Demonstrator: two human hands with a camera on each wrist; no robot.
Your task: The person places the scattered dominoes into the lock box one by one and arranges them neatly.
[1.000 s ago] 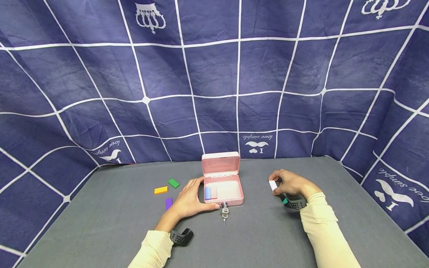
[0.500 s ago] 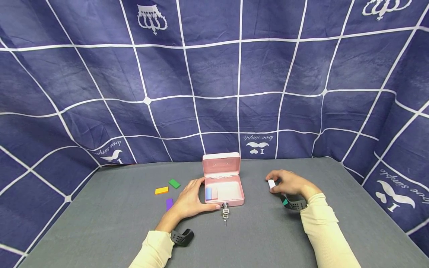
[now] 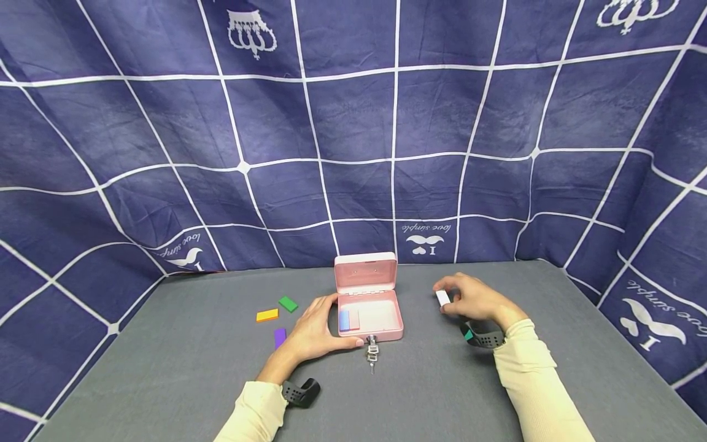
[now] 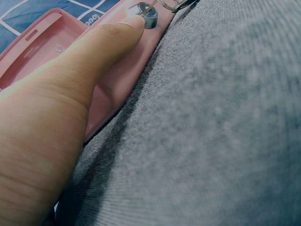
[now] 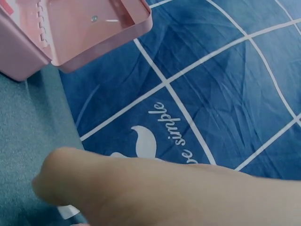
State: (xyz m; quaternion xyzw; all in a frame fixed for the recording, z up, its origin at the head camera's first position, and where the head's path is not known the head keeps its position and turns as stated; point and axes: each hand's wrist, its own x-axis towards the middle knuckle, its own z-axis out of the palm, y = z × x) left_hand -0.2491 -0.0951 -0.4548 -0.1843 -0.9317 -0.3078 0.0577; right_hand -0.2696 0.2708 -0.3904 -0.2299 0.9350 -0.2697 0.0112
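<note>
A dark blue fabric curtain with white grid lines and printed moustache motifs (image 3: 353,123) hangs behind a table covered in ribbed grey cloth (image 3: 420,387). Near the table's far edge stands a small pink metal cash box (image 3: 389,335), its hinged pink lid (image 3: 366,275) raised at the back. A silvery round lock (image 3: 372,339) sits on the box's front, with metal keys on a ring (image 3: 372,356) hanging from it down onto the cloth.

The person's left hand (image 3: 315,330) spans the box's left side in a wide grip, thumb along the front with its tip beside the lock, fingers reaching to the back corner. Inside, at the front left, a flat blue rectangular block (image 3: 345,320) lies just beside a pale block with a red edge (image 3: 355,320).

The right hand (image 3: 472,299), apart from the box on its right, pinches a white rectangular block (image 3: 443,298) narrowly between thumb and fingers; whether the block touches the cloth cannot be told.

Left of the left hand lie an orange block (image 3: 267,315), a green block (image 3: 288,304) and a purple block (image 3: 280,337), all flat and rectangular.
</note>
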